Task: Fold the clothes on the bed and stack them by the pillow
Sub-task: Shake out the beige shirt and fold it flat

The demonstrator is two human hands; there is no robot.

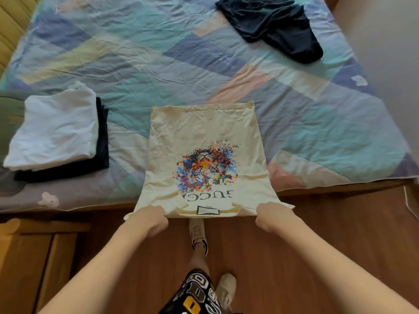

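Both hands (149, 219) (271, 217) gripping cream T-shirt (204, 132) (sleeves seemingly tucked), bed (158, 53)

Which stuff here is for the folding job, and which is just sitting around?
For the job:
- cream T-shirt, pinched by the left hand and right hand
- dark clothes waiting on the bed
- folded stack, white on top
- green pillow

Just around:
- patchwork bedsheet
- wooden cabinet
- wooden floor
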